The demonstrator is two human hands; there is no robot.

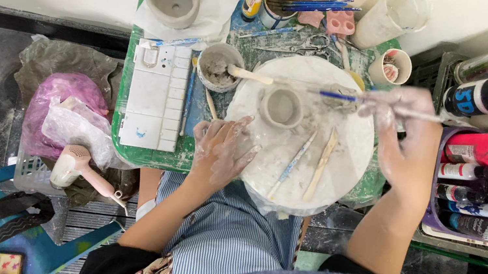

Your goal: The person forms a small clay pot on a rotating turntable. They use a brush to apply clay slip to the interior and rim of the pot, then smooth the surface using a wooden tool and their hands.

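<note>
The right hand [406,134] is covered in pale clay and grips a thin brush with a blue handle [356,99]. The brush lies flat, almost level across the picture. Its long line runs from side to side, with the far end pointing to the left, toward the middle of the round white turning board [344,167]. The other end sticks out past the hand to the right. The brush is held just above the back edge of the board.

A small round grey clay cup [282,107] sits upright on the board, its open mouth facing up. It is near the tip of the brush but not touching it.

The left hand [222,150] holds nothing. Its fingers are spread loose and rest on the left edge of the board.

Two flat wooden sticks [321,165] lie on the board, pointing mostly away from the person. A grey pot of wet clay [217,66] stands to the left of the board with a stick in it. A white paint tray [156,96] lies further left on the green table [151,156].
</note>
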